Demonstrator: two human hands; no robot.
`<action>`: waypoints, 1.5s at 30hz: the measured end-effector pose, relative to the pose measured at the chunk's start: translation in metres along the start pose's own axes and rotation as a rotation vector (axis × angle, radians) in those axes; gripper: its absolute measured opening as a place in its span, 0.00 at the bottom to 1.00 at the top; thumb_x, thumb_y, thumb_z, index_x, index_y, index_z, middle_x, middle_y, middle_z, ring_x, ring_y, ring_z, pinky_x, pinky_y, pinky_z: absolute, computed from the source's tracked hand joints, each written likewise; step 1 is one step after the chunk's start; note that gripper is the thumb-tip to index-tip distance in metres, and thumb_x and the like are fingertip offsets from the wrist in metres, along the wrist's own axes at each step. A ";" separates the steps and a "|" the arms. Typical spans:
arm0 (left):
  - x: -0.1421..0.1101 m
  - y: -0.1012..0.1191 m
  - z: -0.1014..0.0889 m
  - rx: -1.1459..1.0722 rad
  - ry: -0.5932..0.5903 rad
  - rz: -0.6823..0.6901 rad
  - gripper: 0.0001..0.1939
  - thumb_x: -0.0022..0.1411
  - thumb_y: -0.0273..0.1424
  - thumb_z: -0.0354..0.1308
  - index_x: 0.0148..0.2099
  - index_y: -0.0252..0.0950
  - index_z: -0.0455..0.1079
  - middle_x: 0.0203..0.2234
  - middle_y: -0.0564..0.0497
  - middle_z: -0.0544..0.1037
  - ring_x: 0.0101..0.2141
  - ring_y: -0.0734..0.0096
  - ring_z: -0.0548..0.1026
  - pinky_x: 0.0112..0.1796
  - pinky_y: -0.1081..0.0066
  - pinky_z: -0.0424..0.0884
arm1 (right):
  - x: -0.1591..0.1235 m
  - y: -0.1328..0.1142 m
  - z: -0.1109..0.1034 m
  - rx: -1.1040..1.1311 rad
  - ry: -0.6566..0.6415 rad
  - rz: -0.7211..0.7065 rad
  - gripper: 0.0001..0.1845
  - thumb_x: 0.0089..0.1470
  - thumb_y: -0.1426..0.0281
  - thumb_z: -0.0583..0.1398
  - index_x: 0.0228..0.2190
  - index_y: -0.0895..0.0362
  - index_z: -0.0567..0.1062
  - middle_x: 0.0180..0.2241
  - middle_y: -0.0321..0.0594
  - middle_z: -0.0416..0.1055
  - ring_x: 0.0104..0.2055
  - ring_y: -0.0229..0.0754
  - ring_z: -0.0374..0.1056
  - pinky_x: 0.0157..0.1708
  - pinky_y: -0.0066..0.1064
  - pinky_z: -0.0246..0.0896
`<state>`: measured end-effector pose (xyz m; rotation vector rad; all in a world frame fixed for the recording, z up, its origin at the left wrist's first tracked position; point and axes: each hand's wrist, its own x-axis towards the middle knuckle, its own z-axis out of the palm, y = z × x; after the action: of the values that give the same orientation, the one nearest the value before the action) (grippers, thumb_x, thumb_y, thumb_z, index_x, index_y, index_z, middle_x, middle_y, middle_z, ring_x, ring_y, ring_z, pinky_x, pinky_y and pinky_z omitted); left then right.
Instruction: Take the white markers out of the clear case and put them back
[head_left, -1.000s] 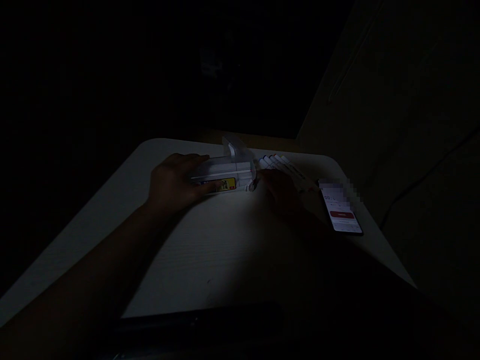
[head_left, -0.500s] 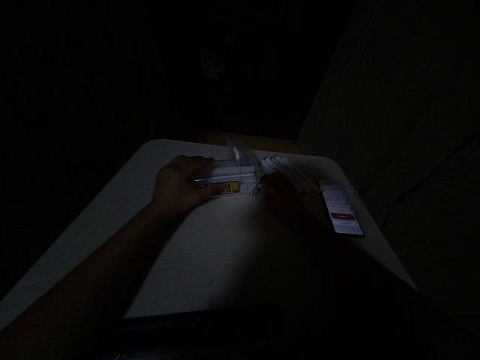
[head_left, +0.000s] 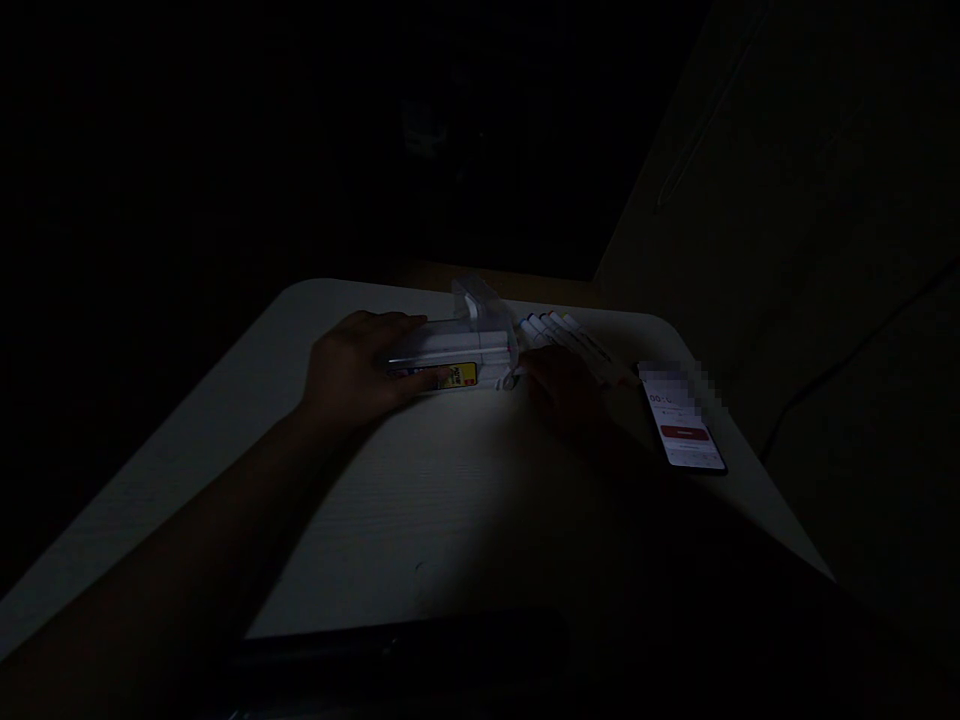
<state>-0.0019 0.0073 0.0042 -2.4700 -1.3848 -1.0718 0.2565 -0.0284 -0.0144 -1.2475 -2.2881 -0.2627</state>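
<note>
My left hand (head_left: 349,370) grips a clear plastic case (head_left: 442,343), flap (head_left: 486,303) raised, at twelve o'clock, its yellow label (head_left: 463,375) printed too small to read. Whether my shadowed right hand (head_left: 561,385) holds anything, I cannot tell.

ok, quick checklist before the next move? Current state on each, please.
1. Left hand secures the clear case: ok, thumb across the front label, fingers over the top.
2. Case flap open: ok, it stands raised near the right end.
3. Right hand grip: cannot tell; it is at the case's right end, but its fingertips are too dark to read.
4. Loose markers lying together: ok, side by side just past the right hand.
5. Phone away from the case: ok, flat on the table, farther right.
6. Lighting: not ok, the right hand is in deep shadow.
</note>
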 end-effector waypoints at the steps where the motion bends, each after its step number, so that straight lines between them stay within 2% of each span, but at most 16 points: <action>1: 0.000 0.000 0.000 -0.001 0.001 0.003 0.31 0.47 0.53 0.55 0.50 0.41 0.65 0.44 0.49 0.73 0.43 0.60 0.71 0.43 0.63 0.67 | 0.000 0.000 0.001 -0.003 -0.003 0.011 0.18 0.53 0.73 0.50 0.44 0.60 0.71 0.42 0.46 0.70 0.44 0.44 0.62 0.46 0.37 0.55; 7: 0.000 -0.001 0.000 0.009 0.012 0.021 0.32 0.47 0.53 0.55 0.50 0.41 0.65 0.44 0.49 0.73 0.42 0.61 0.71 0.43 0.64 0.66 | -0.003 -0.001 0.001 -0.081 0.092 0.079 0.18 0.53 0.72 0.51 0.45 0.61 0.70 0.45 0.48 0.69 0.48 0.47 0.61 0.50 0.40 0.51; 10: 0.000 -0.001 0.000 0.008 0.009 0.022 0.32 0.47 0.53 0.55 0.50 0.41 0.65 0.44 0.49 0.73 0.42 0.61 0.71 0.43 0.64 0.66 | -0.002 -0.002 0.000 -0.019 0.031 0.001 0.21 0.53 0.74 0.49 0.49 0.63 0.67 0.50 0.48 0.66 0.52 0.45 0.59 0.51 0.37 0.51; 13: 0.000 0.000 -0.001 -0.002 -0.006 0.011 0.32 0.47 0.54 0.54 0.50 0.41 0.65 0.44 0.49 0.73 0.42 0.60 0.71 0.42 0.63 0.67 | -0.001 -0.001 0.002 0.008 -0.033 -0.054 0.20 0.55 0.74 0.48 0.48 0.63 0.68 0.50 0.48 0.66 0.51 0.43 0.60 0.50 0.36 0.52; 17: 0.001 0.001 -0.002 -0.009 -0.006 -0.001 0.33 0.47 0.55 0.54 0.50 0.41 0.65 0.44 0.48 0.73 0.43 0.59 0.71 0.43 0.62 0.67 | -0.002 0.000 0.004 -0.022 -0.011 -0.025 0.19 0.56 0.72 0.48 0.46 0.63 0.69 0.46 0.48 0.68 0.48 0.44 0.61 0.49 0.37 0.50; 20: 0.001 0.000 -0.002 -0.014 -0.017 -0.002 0.32 0.47 0.54 0.54 0.50 0.41 0.65 0.44 0.49 0.73 0.43 0.59 0.71 0.44 0.62 0.67 | -0.002 -0.002 0.003 -0.051 -0.007 0.007 0.20 0.55 0.71 0.49 0.49 0.62 0.67 0.46 0.48 0.68 0.48 0.45 0.59 0.48 0.38 0.49; 23: 0.001 0.001 -0.002 -0.011 -0.031 -0.002 0.32 0.47 0.54 0.55 0.50 0.41 0.65 0.44 0.49 0.73 0.43 0.59 0.71 0.43 0.62 0.67 | 0.000 -0.005 0.001 -0.122 -0.066 0.033 0.22 0.55 0.70 0.50 0.52 0.58 0.63 0.48 0.47 0.66 0.48 0.47 0.59 0.46 0.40 0.48; 27: 0.000 0.002 -0.003 -0.028 -0.038 -0.025 0.32 0.46 0.54 0.55 0.50 0.42 0.65 0.44 0.49 0.73 0.42 0.59 0.71 0.42 0.63 0.67 | 0.002 -0.006 -0.002 -0.203 -0.133 0.052 0.19 0.57 0.70 0.48 0.50 0.55 0.66 0.45 0.46 0.68 0.45 0.47 0.60 0.43 0.41 0.46; 30: 0.000 0.003 -0.003 -0.027 -0.035 -0.023 0.33 0.46 0.55 0.55 0.50 0.42 0.65 0.44 0.49 0.73 0.42 0.59 0.71 0.43 0.63 0.66 | 0.001 -0.004 -0.001 -0.259 -0.092 0.048 0.19 0.56 0.74 0.49 0.49 0.53 0.67 0.43 0.44 0.69 0.44 0.46 0.60 0.43 0.40 0.46; 33: 0.000 0.002 -0.003 -0.016 -0.039 -0.017 0.33 0.46 0.55 0.54 0.51 0.42 0.65 0.45 0.49 0.73 0.43 0.59 0.70 0.43 0.62 0.66 | -0.002 -0.002 0.000 -0.294 -0.026 0.055 0.19 0.55 0.76 0.49 0.47 0.55 0.69 0.42 0.45 0.69 0.43 0.46 0.60 0.44 0.38 0.47; 38: 0.000 0.003 -0.005 0.054 -0.026 -0.065 0.34 0.48 0.54 0.54 0.52 0.39 0.64 0.47 0.48 0.71 0.44 0.57 0.69 0.43 0.62 0.66 | -0.004 0.002 0.001 -0.319 0.097 0.212 0.17 0.56 0.75 0.47 0.44 0.57 0.70 0.44 0.46 0.68 0.45 0.47 0.61 0.44 0.39 0.49; 41: 0.001 0.004 -0.007 0.097 -0.026 -0.087 0.34 0.50 0.53 0.53 0.53 0.37 0.63 0.47 0.47 0.71 0.45 0.56 0.69 0.43 0.61 0.66 | -0.005 0.003 0.001 -0.300 0.103 0.254 0.18 0.56 0.74 0.47 0.45 0.58 0.69 0.46 0.47 0.68 0.47 0.47 0.60 0.43 0.39 0.50; 45: 0.001 0.005 -0.007 0.113 -0.033 -0.095 0.34 0.50 0.54 0.53 0.53 0.37 0.63 0.48 0.47 0.70 0.45 0.56 0.68 0.44 0.61 0.65 | -0.006 0.001 0.001 -0.318 0.089 0.250 0.17 0.54 0.71 0.50 0.44 0.57 0.71 0.42 0.47 0.70 0.43 0.47 0.62 0.42 0.38 0.53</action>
<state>-0.0014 0.0021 0.0109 -2.3740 -1.5419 -0.9464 0.2600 -0.0316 -0.0182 -1.6286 -2.0423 -0.5956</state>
